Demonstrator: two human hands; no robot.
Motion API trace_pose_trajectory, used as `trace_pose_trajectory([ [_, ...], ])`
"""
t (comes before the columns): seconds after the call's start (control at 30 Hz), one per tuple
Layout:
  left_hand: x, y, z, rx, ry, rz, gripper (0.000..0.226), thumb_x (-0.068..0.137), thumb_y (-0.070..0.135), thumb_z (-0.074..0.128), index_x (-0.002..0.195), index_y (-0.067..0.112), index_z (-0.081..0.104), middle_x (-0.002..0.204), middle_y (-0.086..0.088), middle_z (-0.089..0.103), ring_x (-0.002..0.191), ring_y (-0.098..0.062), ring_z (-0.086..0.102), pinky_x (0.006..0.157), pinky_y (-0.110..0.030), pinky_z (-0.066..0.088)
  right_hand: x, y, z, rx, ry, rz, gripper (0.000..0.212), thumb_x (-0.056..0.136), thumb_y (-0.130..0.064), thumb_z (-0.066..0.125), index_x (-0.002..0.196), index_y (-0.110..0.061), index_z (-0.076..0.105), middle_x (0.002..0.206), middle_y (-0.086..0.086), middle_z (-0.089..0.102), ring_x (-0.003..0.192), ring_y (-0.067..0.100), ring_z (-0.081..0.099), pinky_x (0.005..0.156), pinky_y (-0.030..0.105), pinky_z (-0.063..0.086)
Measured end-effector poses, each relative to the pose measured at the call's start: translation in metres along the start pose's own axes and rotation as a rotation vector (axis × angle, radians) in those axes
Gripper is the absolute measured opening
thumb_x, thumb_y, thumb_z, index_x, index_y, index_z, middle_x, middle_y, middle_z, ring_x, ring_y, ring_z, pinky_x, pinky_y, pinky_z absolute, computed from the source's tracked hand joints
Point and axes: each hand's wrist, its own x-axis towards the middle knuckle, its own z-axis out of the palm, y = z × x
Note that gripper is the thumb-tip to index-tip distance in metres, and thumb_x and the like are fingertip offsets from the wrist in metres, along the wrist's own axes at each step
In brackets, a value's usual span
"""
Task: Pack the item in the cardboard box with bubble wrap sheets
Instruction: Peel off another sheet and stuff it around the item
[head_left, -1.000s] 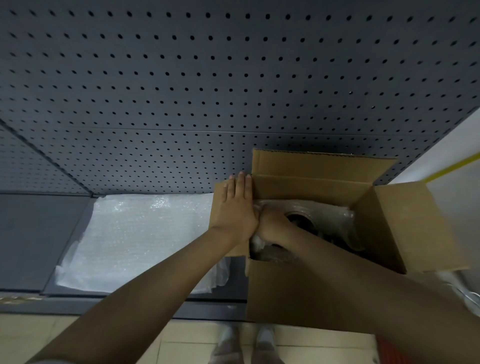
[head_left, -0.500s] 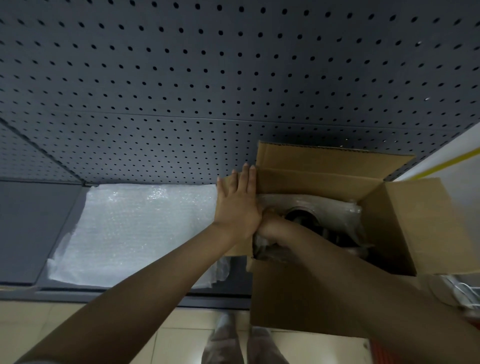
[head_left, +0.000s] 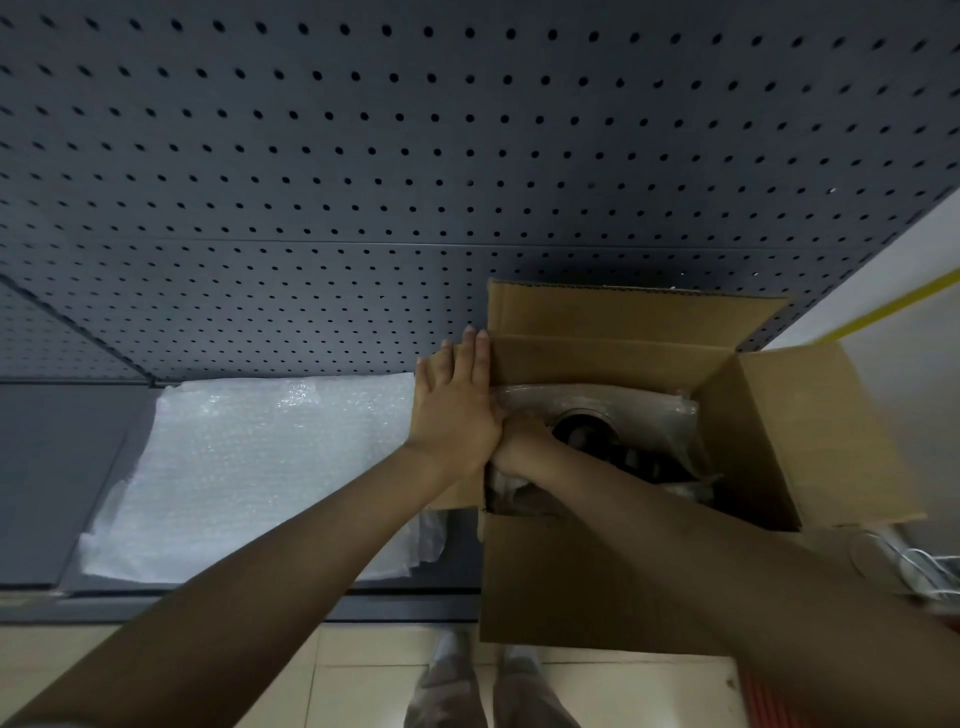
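An open cardboard box (head_left: 561, 582) stands at the shelf's front edge, flaps spread. Inside lies a dark item (head_left: 587, 436) surrounded by bubble wrap (head_left: 649, 408). My left hand (head_left: 457, 410) lies flat with straight fingers on the box's left flap, pressing it outward. My right hand (head_left: 524, 447) reaches down inside the box at its left side, against the wrap; its fingers are hidden, so I cannot tell whether they hold anything.
A stack of bubble wrap sheets (head_left: 249, 467) lies on the grey shelf (head_left: 47, 467) left of the box. A dark pegboard wall (head_left: 415, 156) rises behind. White cables (head_left: 904, 561) lie right of the box. Tiled floor and my feet (head_left: 478, 686) show below.
Both hands stay nearly where they were; the right hand has shifted slightly within the box. The view has tilted a little.
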Motion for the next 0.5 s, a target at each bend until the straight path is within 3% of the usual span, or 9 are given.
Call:
trace_pose_trajectory([
  [0.07, 0.0, 0.0, 0.0, 0.015, 0.01, -0.004, 0.069, 0.098, 0.031, 0.031, 0.151, 0.014, -0.011, 0.161, -0.003, -0.007, 0.148, -0.027, 0.0, 0.12, -0.047, 0.003, -0.001, 0.001, 0.001, -0.005, 0.029, -0.018, 0.038, 0.102, -0.019, 0.035, 0.137, -0.005, 0.042, 0.142, 0.016, 0.045, 0.127, 0.028, 0.045, 0.104, 0.032, 0.035],
  [0.23, -0.002, -0.001, -0.003, -0.018, -0.007, 0.014, 0.074, 0.097, 0.035, 0.036, 0.151, 0.013, -0.011, 0.161, -0.004, -0.006, 0.148, -0.028, -0.001, 0.12, -0.046, 0.005, 0.011, 0.011, 0.007, 0.092, -0.101, -0.027, 0.041, 0.096, -0.006, 0.049, 0.137, -0.002, 0.043, 0.14, 0.016, 0.047, 0.122, 0.028, 0.051, 0.099, 0.032, 0.042],
  [0.37, -0.003, 0.0, -0.004, -0.028, -0.015, 0.015, 0.078, 0.096, 0.038, 0.038, 0.151, 0.012, -0.011, 0.161, -0.005, -0.007, 0.148, -0.027, -0.003, 0.12, -0.044, 0.004, 0.015, 0.017, 0.008, 0.15, -0.13, -0.011, 0.06, 0.096, -0.008, 0.048, 0.15, -0.007, 0.02, 0.152, 0.011, 0.027, 0.124, 0.028, 0.048, 0.09, 0.034, 0.049],
  [0.5, -0.004, 0.0, -0.005, -0.043, -0.025, 0.019, 0.076, 0.096, 0.036, 0.036, 0.151, 0.012, -0.011, 0.161, -0.005, -0.007, 0.148, -0.028, -0.004, 0.121, -0.044, 0.004, 0.016, 0.017, 0.005, 0.193, -0.139, -0.02, 0.06, 0.101, -0.015, 0.037, 0.153, -0.013, 0.007, 0.156, 0.014, 0.016, 0.127, 0.033, 0.045, 0.067, 0.031, 0.05],
])
